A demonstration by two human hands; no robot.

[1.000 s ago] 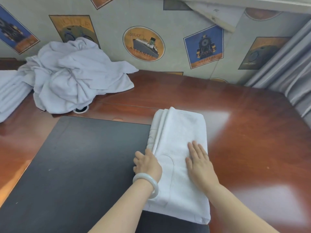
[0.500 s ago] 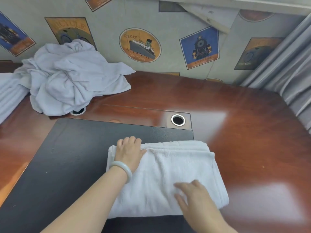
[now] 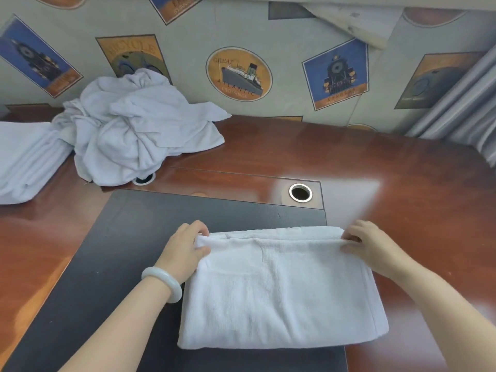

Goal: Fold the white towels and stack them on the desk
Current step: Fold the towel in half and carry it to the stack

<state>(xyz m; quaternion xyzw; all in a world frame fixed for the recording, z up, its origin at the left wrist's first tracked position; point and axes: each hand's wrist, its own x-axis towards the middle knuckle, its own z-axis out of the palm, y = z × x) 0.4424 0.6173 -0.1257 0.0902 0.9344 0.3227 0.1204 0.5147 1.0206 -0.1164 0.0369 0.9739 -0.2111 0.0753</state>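
1. Poster-print wallpaper (image 3: 188, 76) behind a glossy red-brown wood table (image 3: 416, 170); matte black mat (image 3: 134, 251) on the near part.
2. Far left: folded towel stack (image 3: 24, 162), soft flat layers, touching crumpled towel pile (image 3: 134, 135), which is loose, lumpy and up against the wall. Risk: pile sagging onto the stack and mussing it.
3. Left hand (image 3: 185, 251), pale smooth bangle (image 3: 163, 283) on wrist, grip narrow, pinching far-left corner of white towel (image 3: 281, 291).
4. Towel: thick terry, rectangular, several layers, mostly on the mat, right end on bare wood. Risk: plies shearing apart if the pinch catches only the top ones; crooked fold if one corner leads.
5. Right hand (image 3: 375, 248), grip narrow, pinching far-right corner. Risk: slick surface letting the near edge slide.
6. Far right: grey pleated curtain (image 3: 469, 116).
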